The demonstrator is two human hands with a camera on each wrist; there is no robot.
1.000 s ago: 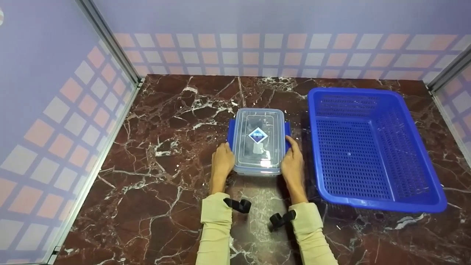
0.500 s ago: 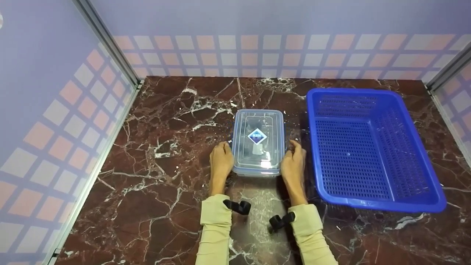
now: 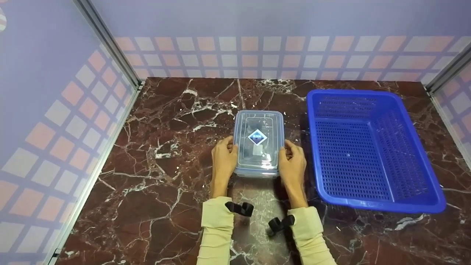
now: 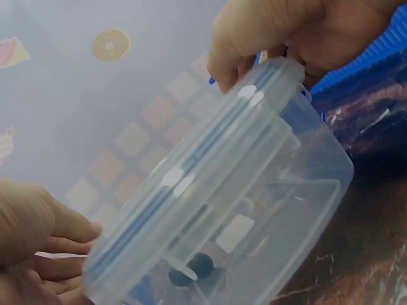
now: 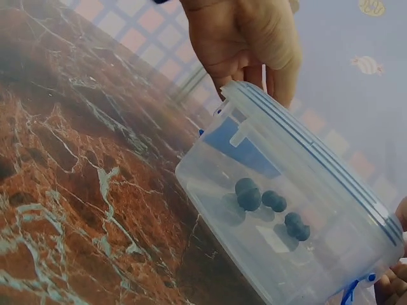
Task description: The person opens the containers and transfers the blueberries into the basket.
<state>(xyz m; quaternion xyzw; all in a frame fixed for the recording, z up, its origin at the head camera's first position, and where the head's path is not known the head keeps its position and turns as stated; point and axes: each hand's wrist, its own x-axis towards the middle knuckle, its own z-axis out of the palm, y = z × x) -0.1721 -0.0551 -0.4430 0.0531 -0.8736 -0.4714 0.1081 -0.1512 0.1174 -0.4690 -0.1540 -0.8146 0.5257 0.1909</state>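
Observation:
A clear plastic food container with a lid [image 3: 254,141] sits on the marble-patterned table between both hands. The lid carries a blue-and-white diamond label [image 3: 257,137]. My left hand [image 3: 223,156] grips its left edge, thumb at the lid's rim and fingers down the side. Across from it, my right hand [image 3: 293,163] holds the right edge with curled fingers and thumb. In the right wrist view, a blue side clip [image 5: 241,145] shows through the wall, and a lower clip [image 5: 350,291] hangs outward. Several dark, bluish round pieces [image 5: 248,194] lie inside.
A large blue perforated basket [image 3: 314,154] stands close by on the right. Purple panels with pink and white squares [image 3: 250,60] bound the table [image 3: 165,206] at the back and both sides. Small white specks dot the tabletop behind the container.
The blue side clips stuck out from the lid a second ago; they are now folded down, out of the head view. Both hands have shifted slightly, thumbs now on the lid's rim.

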